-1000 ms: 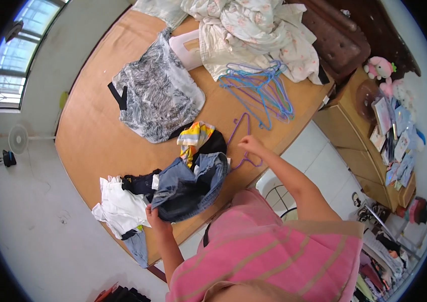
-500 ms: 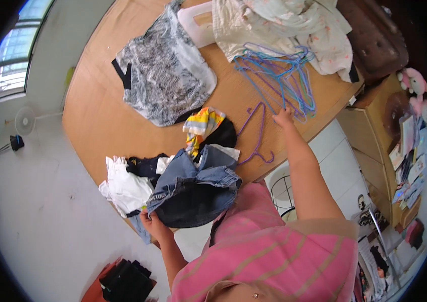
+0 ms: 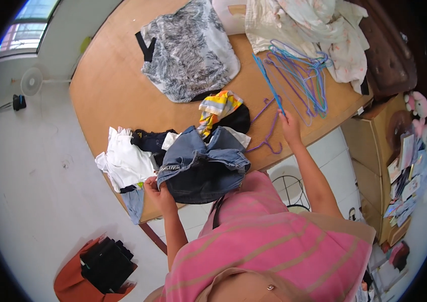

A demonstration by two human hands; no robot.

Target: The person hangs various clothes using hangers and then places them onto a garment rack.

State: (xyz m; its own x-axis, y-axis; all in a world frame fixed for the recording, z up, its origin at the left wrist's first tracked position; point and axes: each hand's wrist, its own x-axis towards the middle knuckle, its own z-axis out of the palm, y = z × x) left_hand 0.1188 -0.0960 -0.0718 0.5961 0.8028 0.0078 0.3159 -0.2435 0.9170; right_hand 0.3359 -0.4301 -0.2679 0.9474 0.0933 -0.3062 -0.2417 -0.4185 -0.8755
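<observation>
My left hand (image 3: 160, 195) grips the waist edge of a pair of blue denim shorts (image 3: 208, 156) at the near edge of the table. Between the fingers of my right hand (image 3: 290, 126) is a blue clothes hanger (image 3: 269, 78), raised and seen nearly edge-on. A purple hanger (image 3: 272, 132) lies just left of that hand, partly behind it. Farther off sits a tangled heap of blue and purple hangers (image 3: 306, 80). Beside the shorts are a white garment (image 3: 125, 163), a dark garment (image 3: 153, 141) and a yellow, orange and grey striped cloth (image 3: 218, 110).
A grey-and-white patterned top (image 3: 191, 53) lies spread on the wooden table (image 3: 105, 85). Cream cloth (image 3: 299, 22) is bunched at the far right, near a brown padded seat (image 3: 389, 45). A wire-framed round stand (image 3: 288, 189) is below the table's right edge. Dark folded clothes (image 3: 108, 264) rest lower left.
My right hand has drawn a blue hanger out of the heap and brought it closer. My left hand still holds the denim shorts. The whole view has shifted a little.
</observation>
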